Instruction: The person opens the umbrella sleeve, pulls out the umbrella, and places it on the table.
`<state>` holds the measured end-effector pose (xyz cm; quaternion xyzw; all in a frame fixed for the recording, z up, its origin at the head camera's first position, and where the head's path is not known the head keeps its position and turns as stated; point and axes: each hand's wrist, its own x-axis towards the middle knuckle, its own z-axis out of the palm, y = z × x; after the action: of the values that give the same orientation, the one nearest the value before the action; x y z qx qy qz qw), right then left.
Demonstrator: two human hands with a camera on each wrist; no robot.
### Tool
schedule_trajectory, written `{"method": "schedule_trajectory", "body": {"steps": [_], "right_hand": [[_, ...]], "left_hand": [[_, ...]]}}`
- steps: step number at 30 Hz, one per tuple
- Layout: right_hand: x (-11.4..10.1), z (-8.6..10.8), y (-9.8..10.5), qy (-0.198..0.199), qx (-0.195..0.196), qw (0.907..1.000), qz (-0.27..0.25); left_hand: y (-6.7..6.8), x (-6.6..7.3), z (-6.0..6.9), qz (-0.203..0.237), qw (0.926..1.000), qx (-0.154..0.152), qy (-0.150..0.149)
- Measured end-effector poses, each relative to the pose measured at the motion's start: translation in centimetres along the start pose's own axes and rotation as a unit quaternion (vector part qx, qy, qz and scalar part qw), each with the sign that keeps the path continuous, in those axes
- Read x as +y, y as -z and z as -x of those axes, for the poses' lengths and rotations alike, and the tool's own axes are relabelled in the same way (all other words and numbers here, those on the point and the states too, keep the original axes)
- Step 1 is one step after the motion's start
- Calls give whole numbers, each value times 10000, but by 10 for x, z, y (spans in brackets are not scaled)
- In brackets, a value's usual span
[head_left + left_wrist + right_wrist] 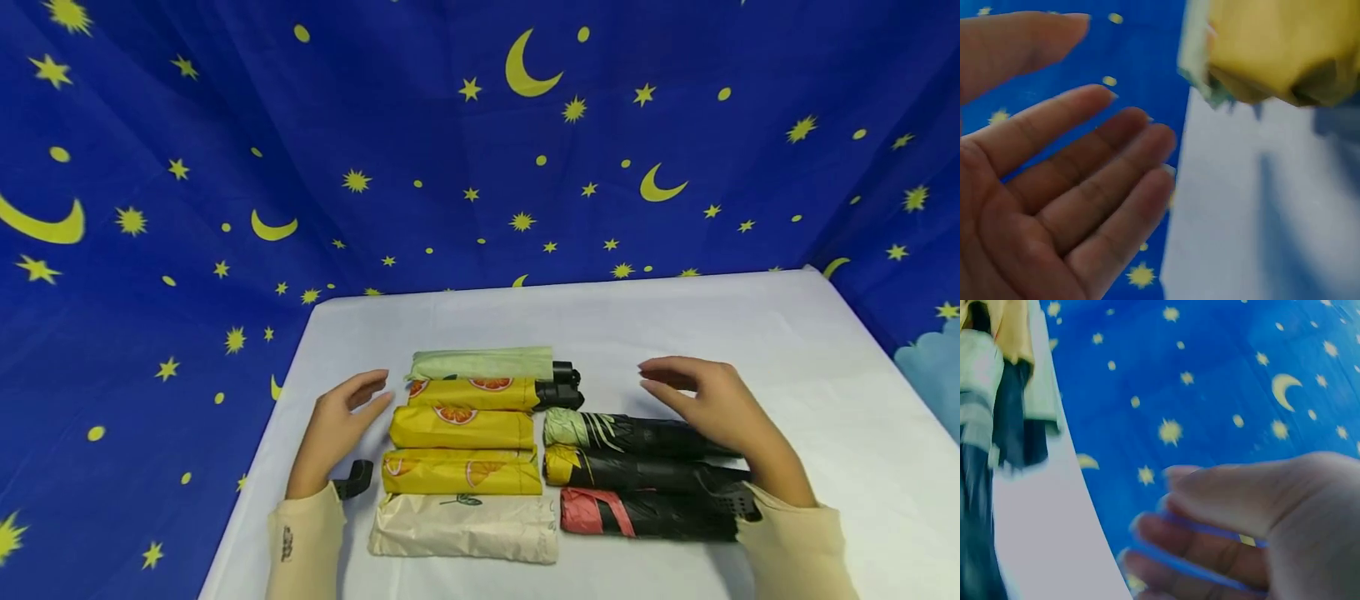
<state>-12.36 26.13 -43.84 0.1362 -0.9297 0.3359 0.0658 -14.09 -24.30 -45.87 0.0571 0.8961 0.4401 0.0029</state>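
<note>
Three yellow bundles behind the cream pouch and three dark umbrellas to its right lie parallel, presumably for compactness; left hand hovers behind-left of it, right hand behind-right, each grip empty, thumb parted from fingers.

Outstretched left grip, yellow bundle upper right, white tabletop, starry blue cloth
</note>
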Motion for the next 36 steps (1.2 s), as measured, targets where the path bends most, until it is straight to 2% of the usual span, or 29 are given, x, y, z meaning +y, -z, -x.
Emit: {"method": "schedule_trajectory", "body": {"steps": [3, 6, 9, 13, 17, 24, 31, 36], "right_hand": [[-10, -21, -24, -64, -309, 9993, -178], [-13, -34, -47, -53, -465, 9982, -373], [-12, -38, -66, -1, -604, 9971, -454], [-9, -35, -83, 75, -767, 9963, -391], [-10, -36, -91, 258, -864, 9958, -166], [-15, -38, -95, 222, -866, 9958, 195], [-14, -39, -98, 297, -804, 9954, 420], [-13, -39, -97, 290, -793, 9953, 483]], "left_hand": [[-9, -6, -9, 97, 9996, -48, 253], [-16, -12, -14, 306, 9989, -80, 360], [-22, -17, -16, 455, 9983, -74, 360], [-25, -23, -17, 566, 9977, -234, 279], [-27, -24, -19, 632, 9963, -502, 284], [-30, -21, -24, 296, 9971, -506, 483], [-32, -23, -24, 576, 9935, -725, 667], [-35, -22, -25, 562, 9932, -786, 643]]}}
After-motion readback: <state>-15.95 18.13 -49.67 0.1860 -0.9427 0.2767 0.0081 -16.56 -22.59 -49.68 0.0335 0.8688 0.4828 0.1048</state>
